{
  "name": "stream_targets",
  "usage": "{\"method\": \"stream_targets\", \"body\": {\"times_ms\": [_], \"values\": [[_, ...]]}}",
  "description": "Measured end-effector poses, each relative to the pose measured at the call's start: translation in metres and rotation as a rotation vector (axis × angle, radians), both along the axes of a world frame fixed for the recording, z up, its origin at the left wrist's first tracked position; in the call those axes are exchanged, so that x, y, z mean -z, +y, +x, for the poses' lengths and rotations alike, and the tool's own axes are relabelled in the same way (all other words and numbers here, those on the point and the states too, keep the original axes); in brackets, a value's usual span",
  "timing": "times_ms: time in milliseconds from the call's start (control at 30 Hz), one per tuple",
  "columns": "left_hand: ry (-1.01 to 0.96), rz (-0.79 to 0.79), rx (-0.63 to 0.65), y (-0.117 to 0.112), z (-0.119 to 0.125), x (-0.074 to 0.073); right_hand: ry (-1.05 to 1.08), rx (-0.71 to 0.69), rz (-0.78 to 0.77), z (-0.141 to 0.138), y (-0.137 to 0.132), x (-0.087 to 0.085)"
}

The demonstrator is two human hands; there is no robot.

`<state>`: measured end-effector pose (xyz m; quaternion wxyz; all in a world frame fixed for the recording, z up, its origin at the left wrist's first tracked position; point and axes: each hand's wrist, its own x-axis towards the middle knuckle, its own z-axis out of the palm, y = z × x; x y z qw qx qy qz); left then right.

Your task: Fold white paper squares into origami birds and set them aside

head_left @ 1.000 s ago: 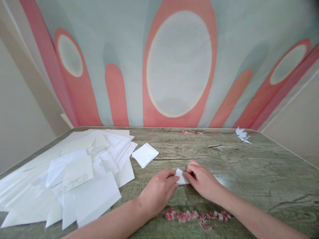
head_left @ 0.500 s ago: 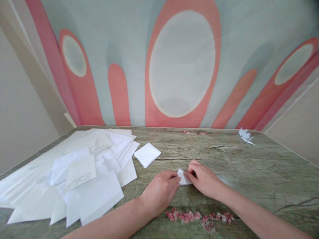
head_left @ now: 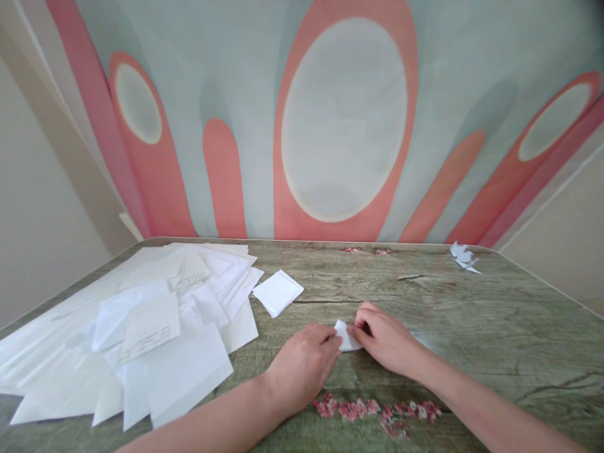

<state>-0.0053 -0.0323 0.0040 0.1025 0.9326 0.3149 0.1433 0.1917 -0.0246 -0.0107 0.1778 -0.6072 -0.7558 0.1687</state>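
Observation:
A small folded piece of white paper (head_left: 346, 340) lies on the table between my hands, its pointed top facing away from me. My left hand (head_left: 304, 358) grips its left side, fingers bent together over the edge. On the other side, my right hand (head_left: 380, 333) pinches the right part of the paper between thumb and curled fingers. The hands cover both ends of the piece. Just beyond my left hand rests a folded white paper square (head_left: 278, 293), touched by neither hand.
A spread heap of white paper sheets (head_left: 189, 371) covers the table's left side, some with writing. Small folded paper shapes (head_left: 464, 258) lie at the far right. The wood-patterned table (head_left: 495, 327) ends at a pink and grey-green patterned backdrop (head_left: 255, 126).
Almost nothing differs. Both hands hold the folded paper in the same place, and the whole view has shifted very slightly.

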Motion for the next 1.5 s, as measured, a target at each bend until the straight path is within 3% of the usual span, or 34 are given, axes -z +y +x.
{"method": "stream_targets", "body": {"times_ms": [900, 1500], "values": [[0.085, 0.091, 0.075, 0.001, 0.005, -0.003, -0.029, 0.032, -0.006, -0.002, 0.001, 0.000], [0.176, 0.126, 0.015, 0.001, 0.006, 0.006, -0.013, 0.043, 0.024, -0.002, 0.002, 0.003]]}}
